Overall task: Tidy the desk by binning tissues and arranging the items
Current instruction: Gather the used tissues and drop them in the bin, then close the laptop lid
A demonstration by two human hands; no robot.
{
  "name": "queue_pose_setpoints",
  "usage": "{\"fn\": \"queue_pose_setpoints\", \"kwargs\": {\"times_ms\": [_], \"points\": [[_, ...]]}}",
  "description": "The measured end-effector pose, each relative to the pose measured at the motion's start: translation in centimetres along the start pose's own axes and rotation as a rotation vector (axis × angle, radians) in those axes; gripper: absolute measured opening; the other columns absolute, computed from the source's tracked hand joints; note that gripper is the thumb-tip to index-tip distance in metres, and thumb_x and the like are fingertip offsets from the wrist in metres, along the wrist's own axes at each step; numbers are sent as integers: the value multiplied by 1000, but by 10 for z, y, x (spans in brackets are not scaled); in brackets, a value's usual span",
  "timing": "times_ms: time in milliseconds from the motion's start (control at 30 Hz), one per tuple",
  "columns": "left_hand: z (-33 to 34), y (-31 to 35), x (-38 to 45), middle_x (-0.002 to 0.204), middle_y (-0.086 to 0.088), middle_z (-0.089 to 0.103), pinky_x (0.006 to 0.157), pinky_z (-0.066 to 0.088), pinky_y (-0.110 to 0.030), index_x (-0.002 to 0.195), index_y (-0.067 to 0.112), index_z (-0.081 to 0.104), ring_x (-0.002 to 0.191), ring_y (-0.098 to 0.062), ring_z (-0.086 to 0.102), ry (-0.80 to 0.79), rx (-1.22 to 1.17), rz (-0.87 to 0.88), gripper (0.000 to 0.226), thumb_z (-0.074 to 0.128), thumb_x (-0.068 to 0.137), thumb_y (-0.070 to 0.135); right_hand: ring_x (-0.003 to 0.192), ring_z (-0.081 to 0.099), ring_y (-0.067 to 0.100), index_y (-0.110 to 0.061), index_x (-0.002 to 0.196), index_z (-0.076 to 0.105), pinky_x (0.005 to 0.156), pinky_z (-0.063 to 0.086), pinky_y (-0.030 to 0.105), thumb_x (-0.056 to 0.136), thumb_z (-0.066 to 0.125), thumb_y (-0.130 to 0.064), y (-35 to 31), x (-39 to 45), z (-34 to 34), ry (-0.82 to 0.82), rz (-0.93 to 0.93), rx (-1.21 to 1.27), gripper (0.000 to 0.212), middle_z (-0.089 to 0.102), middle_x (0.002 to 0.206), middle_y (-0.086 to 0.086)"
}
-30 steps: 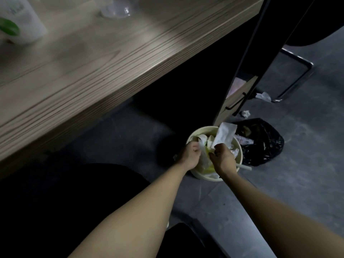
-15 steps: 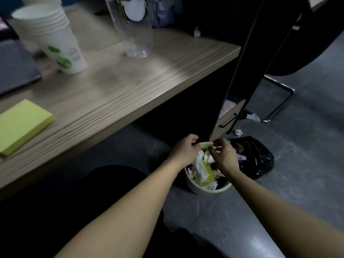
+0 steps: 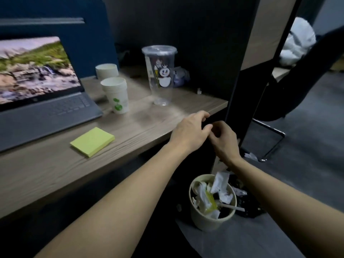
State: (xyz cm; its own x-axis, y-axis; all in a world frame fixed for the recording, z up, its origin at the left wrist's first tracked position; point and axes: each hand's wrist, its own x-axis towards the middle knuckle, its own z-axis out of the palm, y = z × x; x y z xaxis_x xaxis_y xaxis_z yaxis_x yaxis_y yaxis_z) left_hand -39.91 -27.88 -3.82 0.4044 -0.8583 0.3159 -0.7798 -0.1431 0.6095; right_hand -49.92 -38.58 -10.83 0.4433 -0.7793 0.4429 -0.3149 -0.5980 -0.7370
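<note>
1. I am looking at the wooden desk [image 3: 55, 170] first, since it is the biggest thing here: a flat grained top with a straight front edge, matte and a little worn-looking.
2. The open laptop [image 3: 42, 101] is sitting at the back left, grey and smooth, its screen showing a landscape.
3. The clear plastic cup [image 3: 161, 75] with a cartoon print is standing upright near the desk's right end, thin-walled and light, so I judge it will tip easily if nudged.
4. A stack of paper cups [image 3: 116, 94] is standing beside the laptop, with a second stack [image 3: 107, 70] behind it.
5. The round paper tub [image 3: 212, 200], serving as the bin, is sitting on the floor below the desk corner, crammed with crumpled tissues [image 3: 220, 185] and wrappers.
6. The yellow sticky-note pad [image 3: 92, 141] is lying flat at a slant near the front edge.
7. My left hand [image 3: 189, 131] is hovering over the desk corner, fingers loosely spread and empty; my right hand [image 3: 223, 140] is just beside it, fingers curled, and I cannot tell whether anything is in them.
8. With the tissues binned, I judge arranging is the step in hand: I am aiming to reach for the light cups low on their walls and square the pad to the edge.
</note>
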Motion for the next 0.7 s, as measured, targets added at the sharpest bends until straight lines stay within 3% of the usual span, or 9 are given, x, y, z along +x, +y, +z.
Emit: {"fn": "queue_pose_setpoints", "kwargs": {"times_ms": [200,367,700], "points": [[-93,-19,-11,125,-1,64,93,49,-39,128,26,58,114,-22,60,125,188,-9,37,58,93,38,81,62,11,-20,95,59,74,54,33,87,68,-30,-78,28,19,-21,-143,49,15,63,91,-2],[-159,-61,-43,126,3,65,89,52,-43,124,30,60,111,-20,62,212,331,-131,35,55,92,45,82,61,9,-22,95,59,76,54,35,85,69,-33,-134,31,59,-66,-229,81,18,63,91,-5],[-265,-142,-116,133,4,62,97,49,-42,128,28,57,121,-20,58,288,458,-406,37,57,94,42,85,61,10,-26,98,59,72,53,30,86,69,-30,-234,18,143,-301,-378,192,15,64,95,-4]]}}
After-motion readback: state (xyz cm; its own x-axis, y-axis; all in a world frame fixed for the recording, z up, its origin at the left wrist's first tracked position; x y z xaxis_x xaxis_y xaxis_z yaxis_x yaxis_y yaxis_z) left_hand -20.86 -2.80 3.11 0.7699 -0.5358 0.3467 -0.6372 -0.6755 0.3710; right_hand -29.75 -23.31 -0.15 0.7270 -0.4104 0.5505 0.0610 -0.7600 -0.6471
